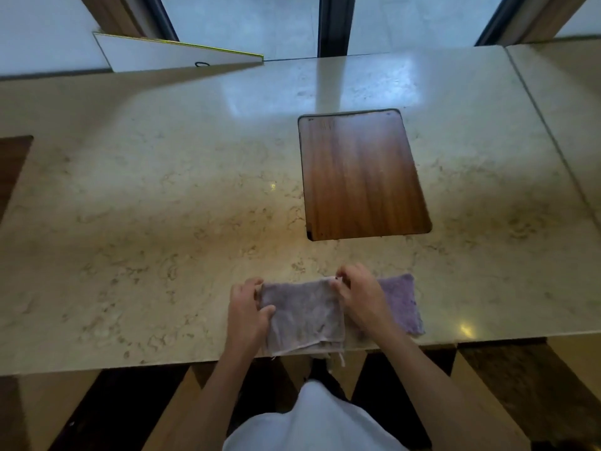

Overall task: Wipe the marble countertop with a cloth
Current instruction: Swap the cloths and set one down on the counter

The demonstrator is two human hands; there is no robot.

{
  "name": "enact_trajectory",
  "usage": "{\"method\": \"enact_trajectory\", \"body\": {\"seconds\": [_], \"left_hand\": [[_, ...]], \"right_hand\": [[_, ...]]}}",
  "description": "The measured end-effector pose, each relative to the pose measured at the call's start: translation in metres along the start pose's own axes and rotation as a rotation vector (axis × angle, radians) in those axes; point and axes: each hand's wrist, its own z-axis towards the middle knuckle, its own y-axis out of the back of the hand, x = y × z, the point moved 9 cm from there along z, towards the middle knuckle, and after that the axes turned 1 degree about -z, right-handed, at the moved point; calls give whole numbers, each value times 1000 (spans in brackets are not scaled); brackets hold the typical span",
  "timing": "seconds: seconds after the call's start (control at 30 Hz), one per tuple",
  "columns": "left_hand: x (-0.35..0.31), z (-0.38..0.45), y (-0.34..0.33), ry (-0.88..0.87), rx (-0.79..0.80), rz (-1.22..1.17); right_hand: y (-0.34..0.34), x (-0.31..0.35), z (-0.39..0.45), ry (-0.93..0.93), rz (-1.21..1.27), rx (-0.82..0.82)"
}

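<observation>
A purple cloth [304, 315] lies at the near edge of the beige marble countertop [162, 206], part folded over itself. Its brighter right part [401, 302] lies flat on the marble, and a frayed corner hangs over the edge. My left hand [247, 312] grips the cloth's left side, thumb on top. At the folded layer's top right corner, my right hand [361, 296] pinches the cloth between its fingertips.
A wooden panel [362, 175] is set into the countertop beyond the cloth. Another wooden panel [13, 164] shows at the left edge. A white board with a yellow rim [175, 55] leans at the back left, before the windows. A seam [549, 135] divides the countertop at right.
</observation>
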Motion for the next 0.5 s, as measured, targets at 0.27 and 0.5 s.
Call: {"method": "enact_trajectory", "body": {"seconds": [0.27, 0.5], "left_hand": [[-121, -11, -53, -390, 23, 170], [-151, 2, -113, -495, 211, 408]], "right_hand": [[89, -127, 1, -240, -77, -199], [81, -132, 20, -202, -205, -85]]}}
